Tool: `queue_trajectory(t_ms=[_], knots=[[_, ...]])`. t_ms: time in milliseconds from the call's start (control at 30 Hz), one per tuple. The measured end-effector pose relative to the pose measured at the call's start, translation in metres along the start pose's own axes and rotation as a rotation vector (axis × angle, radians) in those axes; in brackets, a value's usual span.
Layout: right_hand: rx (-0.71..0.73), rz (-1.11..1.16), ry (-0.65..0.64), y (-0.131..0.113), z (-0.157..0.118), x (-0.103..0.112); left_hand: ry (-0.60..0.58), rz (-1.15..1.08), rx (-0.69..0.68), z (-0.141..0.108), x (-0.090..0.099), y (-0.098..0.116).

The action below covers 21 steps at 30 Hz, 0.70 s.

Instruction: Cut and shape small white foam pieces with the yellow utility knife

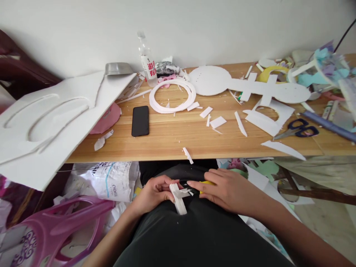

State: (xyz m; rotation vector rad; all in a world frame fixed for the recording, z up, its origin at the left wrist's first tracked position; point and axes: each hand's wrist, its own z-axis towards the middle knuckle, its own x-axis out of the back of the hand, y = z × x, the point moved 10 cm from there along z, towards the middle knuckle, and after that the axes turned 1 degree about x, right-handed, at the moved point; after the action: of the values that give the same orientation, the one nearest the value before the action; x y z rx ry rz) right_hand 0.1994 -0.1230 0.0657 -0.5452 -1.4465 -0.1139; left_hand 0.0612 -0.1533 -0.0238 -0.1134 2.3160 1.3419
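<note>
Over my lap, my left hand (160, 191) is closed on a small white foam piece (179, 202), pinched between thumb and fingers. A thin shaving (185, 193) curls off its side. My right hand (222, 187) is wrapped round a yellow-handled utility knife (206, 182), mostly covered by the fingers. Its index finger points at the foam; the blade is hard to make out. Just beyond the hands, a white sliver (188, 155) lies at the edge of the wooden table (164, 144).
On the table are a black phone (140, 121), white foam rings (154, 100), a bottle (147, 65), a foam oval (210, 80), scissors (302, 128) and several scraps. A large foam sheet (69, 126) overhangs at left. A pink plastic chair (72, 211) stands below left.
</note>
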Motion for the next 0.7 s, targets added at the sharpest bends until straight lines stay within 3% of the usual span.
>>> queue_trajectory(t_ms=[300, 567, 700], knots=[[0.017, -0.012, 0.019, -0.008, 0.016, -0.002, 0.034, 0.05, 0.017, 0.002, 0.004, -0.004], [-0.003, 0.002, -0.009, 0.002, 0.005, -0.001, 0.002, 0.021, 0.009, 0.002, -0.002, 0.003], [-0.011, -0.009, 0.0, -0.001, 0.013, 0.001, -0.009, 0.048, 0.008, 0.003, -0.002, 0.003]])
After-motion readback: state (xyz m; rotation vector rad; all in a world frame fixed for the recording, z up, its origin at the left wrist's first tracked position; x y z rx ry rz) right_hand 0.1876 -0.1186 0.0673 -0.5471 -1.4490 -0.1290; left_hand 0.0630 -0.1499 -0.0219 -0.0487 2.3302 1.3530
